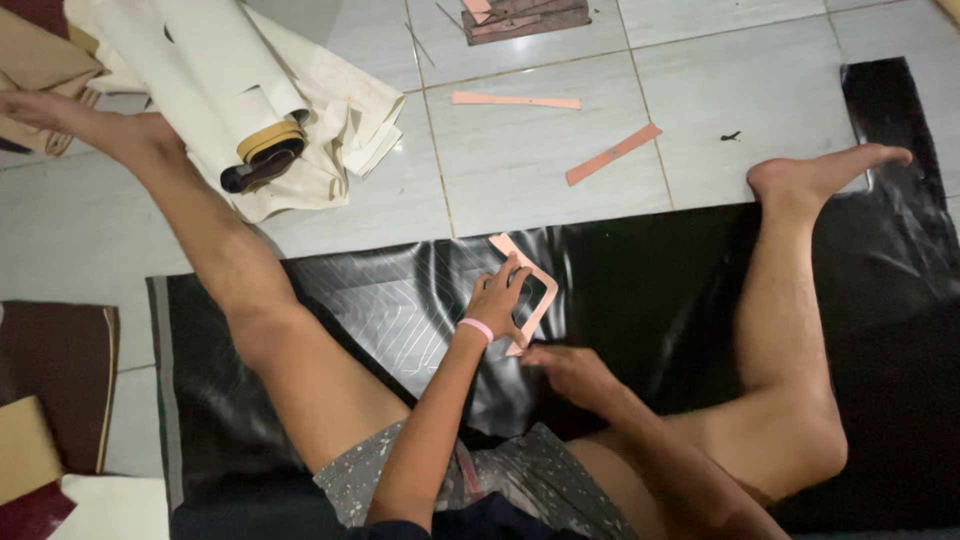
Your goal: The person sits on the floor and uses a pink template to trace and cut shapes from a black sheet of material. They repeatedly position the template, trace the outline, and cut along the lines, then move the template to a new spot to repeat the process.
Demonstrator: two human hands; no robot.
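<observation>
- The pink cardboard template lies flat on the black leatherette sheet, long axis running diagonally from upper left to lower right.
- Left hand presses it, fingers spread.
- Right hand touches its lower end; its grip is unclear, fingers hidden.

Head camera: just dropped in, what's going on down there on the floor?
A person sits on a tiled floor with legs spread over a black glossy sheet. The left hand presses a pink frame-shaped template flat on the sheet, and the right hand rests at the template's lower end. The sheet beside it carries pale traced lines. Two loose pink strips lie on the tiles beyond, and cream rolled material is piled at the upper left.
</observation>
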